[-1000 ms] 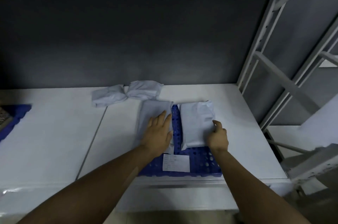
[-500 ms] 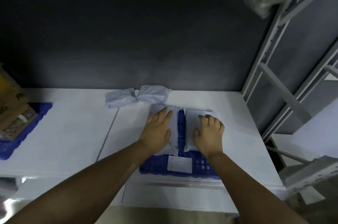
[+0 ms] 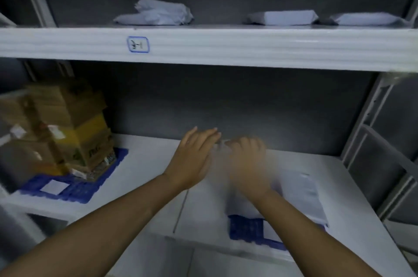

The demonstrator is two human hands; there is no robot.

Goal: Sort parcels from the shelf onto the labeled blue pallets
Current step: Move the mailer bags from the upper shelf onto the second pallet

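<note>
On my feed the left hand (image 3: 194, 159) hangs over the middle of the lower shelf (image 3: 144, 163), fingers straight and close together, gripping nothing. The right hand (image 3: 248, 168) is just beside it, smeared by blur. Its fingers look bent, but I cannot tell whether they are clamped on anything.

At the lower shelf's front edge, right of centre, I see the right pallet (image 3: 246, 227). Most of it is covered by pale parcels (image 3: 303, 195) too blurred for me to count, and the right forearm (image 3: 305, 227) crosses in front of them. Toward the front left corner sits the left pallet (image 3: 74, 190), with a stack of cardboard boxes (image 3: 70, 127) on its rear part and a white label (image 3: 54, 186) near its front edge.

On the top shelf (image 3: 226, 48) I count 3 grey parcels along the front edge. A crumpled parcel (image 3: 156, 14) lies left of centre, and a flat parcel (image 3: 282, 17) lies right of centre. An end parcel (image 3: 366, 19) sits just beside that one at the right end. A blue-outlined tag (image 3: 138, 44) is stuck to the front face below the crumpled parcel. I cannot read its writing.
</note>
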